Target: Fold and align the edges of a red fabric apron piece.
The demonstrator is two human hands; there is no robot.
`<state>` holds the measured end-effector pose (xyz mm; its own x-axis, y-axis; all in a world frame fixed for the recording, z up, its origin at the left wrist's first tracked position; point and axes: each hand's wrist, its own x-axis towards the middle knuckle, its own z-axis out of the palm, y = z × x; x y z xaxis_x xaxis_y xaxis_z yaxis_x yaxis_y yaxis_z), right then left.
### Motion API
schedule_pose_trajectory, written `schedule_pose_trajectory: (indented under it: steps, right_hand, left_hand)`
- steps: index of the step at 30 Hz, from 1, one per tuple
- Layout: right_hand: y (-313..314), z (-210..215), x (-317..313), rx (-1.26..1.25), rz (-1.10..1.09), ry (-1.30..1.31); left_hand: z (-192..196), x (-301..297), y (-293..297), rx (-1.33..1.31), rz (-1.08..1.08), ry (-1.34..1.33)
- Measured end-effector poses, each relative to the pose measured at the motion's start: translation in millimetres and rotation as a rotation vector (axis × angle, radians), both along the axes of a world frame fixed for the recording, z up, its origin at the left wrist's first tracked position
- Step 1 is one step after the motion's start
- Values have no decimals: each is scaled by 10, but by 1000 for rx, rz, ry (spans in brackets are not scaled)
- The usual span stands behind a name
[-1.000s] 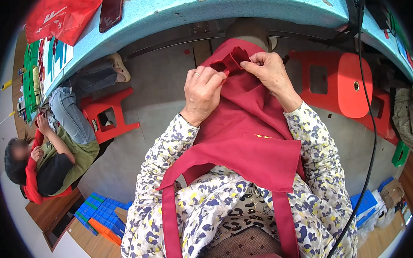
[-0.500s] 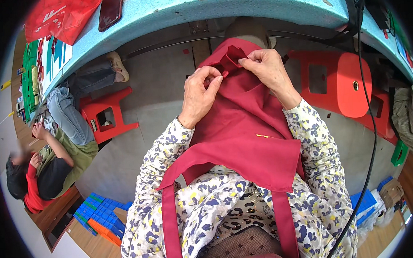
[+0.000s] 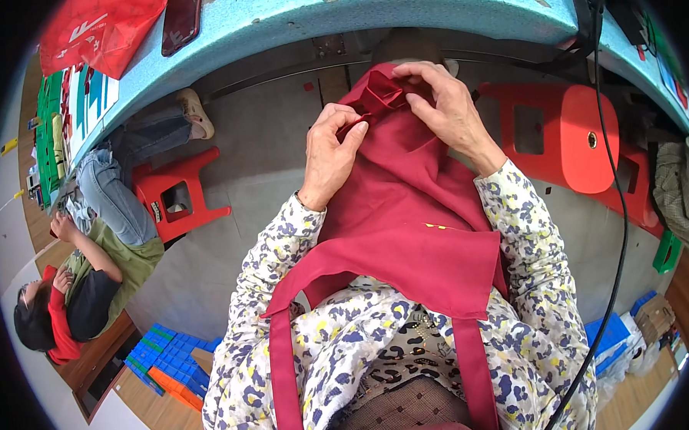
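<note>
So here's the view looking down at someone's lap. The red piece — dark, folded cloth-looking stuff with a few creases standing up — is over the far end of the lap, between the two hands and just short of the table. Can't tell if it's separate from the apron, since the colours are so close.

Left hand has thumb and fingers curled together, pinching the near-left edge of it. Right hand is looser: thumb and forefinger well apart, a gap between them, right at the other side of the piece. Can't say if those fingertips actually touch it. Both sleeves are white with dark and yellow spots.

The table is light blue, chipped along the edge, with a red bag at the far left and a phone just beside it. There's a red stool on either side, left and right, and a black cable hangs down on the right. Off to the left sits a co-worker in a green top and jeans — blue boxes are on the floor behind.
</note>
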<state>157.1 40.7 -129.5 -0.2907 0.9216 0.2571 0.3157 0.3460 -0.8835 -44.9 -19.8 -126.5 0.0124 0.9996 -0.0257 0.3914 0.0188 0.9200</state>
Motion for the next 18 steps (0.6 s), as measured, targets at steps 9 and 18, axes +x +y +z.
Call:
schedule_pose_trajectory:
  steps: [9, 18]
  right_hand:
    - [3, 43, 52, -42, 56, -144]
    - [-13, 42, 9, 52, 76, -86]
  left_hand:
    - [-193, 17, 33, 2, 96, -85]
    - [-179, -39, 41, -133, 94, -156]
